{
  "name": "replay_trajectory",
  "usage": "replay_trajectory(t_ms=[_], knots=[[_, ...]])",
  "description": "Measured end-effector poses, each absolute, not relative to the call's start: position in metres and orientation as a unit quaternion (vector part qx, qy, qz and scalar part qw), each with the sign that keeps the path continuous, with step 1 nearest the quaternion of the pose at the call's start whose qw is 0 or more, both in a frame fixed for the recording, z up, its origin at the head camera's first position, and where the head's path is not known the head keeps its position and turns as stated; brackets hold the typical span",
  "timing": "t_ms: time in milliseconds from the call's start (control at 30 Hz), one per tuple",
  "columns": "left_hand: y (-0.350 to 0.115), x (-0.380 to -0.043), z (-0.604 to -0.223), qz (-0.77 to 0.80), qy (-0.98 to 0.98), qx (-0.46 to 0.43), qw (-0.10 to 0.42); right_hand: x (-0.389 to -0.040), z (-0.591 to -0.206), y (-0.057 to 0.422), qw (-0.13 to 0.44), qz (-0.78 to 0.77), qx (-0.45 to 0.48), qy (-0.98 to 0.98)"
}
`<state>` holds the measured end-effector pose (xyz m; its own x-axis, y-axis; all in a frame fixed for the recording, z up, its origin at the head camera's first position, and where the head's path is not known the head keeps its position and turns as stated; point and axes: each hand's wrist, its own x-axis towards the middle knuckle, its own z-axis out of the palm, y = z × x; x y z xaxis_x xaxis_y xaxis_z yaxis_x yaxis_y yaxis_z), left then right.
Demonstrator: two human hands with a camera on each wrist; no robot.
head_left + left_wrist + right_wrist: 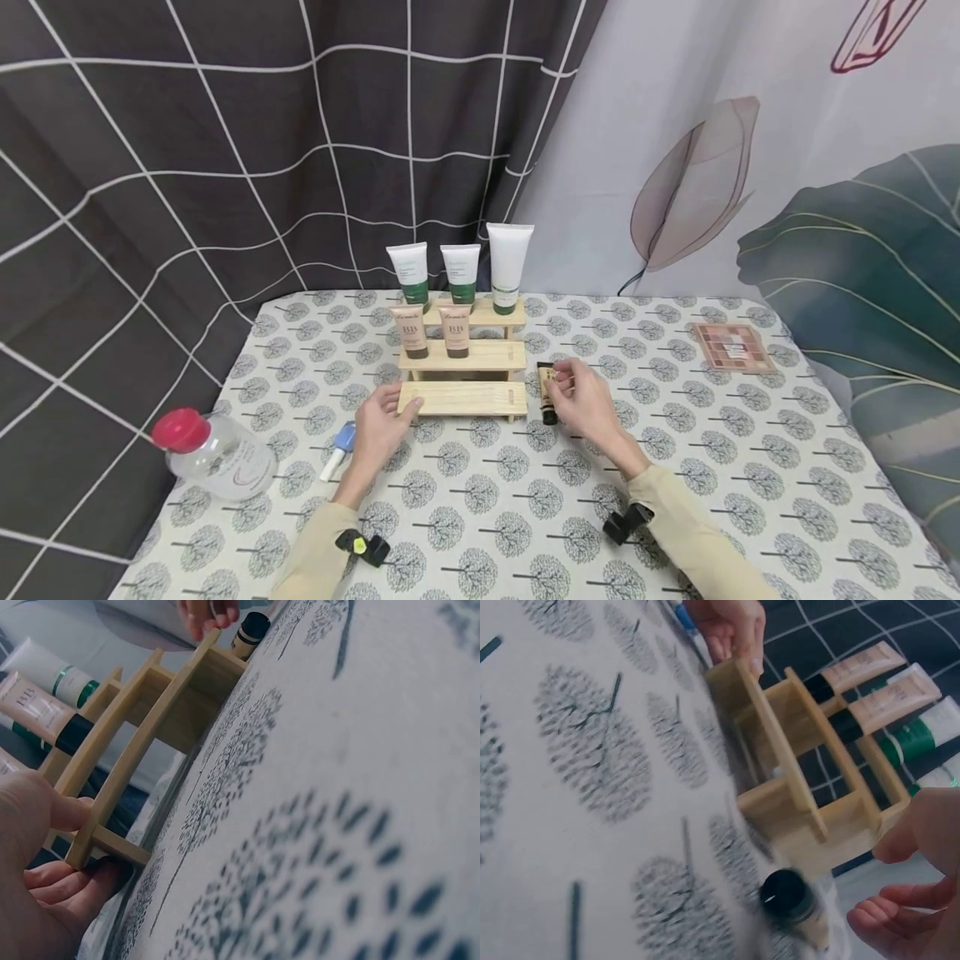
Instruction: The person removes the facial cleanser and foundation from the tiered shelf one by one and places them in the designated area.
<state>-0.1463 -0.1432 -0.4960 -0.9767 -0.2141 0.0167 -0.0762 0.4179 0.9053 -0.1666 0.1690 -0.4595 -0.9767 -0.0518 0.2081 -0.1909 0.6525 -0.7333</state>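
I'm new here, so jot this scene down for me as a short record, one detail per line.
Shelf: three-step wooden rack
Top step: three white-and-green tubes
Middle step: two pinkish tubes
Left hand: grips the bottom step's left end
Right hand: beside the small black-and-gold tube, not gripping it
Right of rack: that small tube, lying on the patterned cloth; farther right, a makeup palette
Left of rack: clear bottle with red lid; small blue-and-white item, unidentified
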Motion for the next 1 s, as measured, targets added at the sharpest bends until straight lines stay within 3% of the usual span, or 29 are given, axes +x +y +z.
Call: replay_trajectory(t_ms=[633,1000], knots=[[-0.143,-0.146,-0.493,-0.554,-0.826,0.09,0.05,-0.189,-0.42,0.115,0.113,0.488,0.173,-0.848],[-0.143,-0.146,-0.492,-0.556,-0.824,0.09,0.053,-0.205,-0.424,0.081,0.063,0.539,0.188,-0.818]])
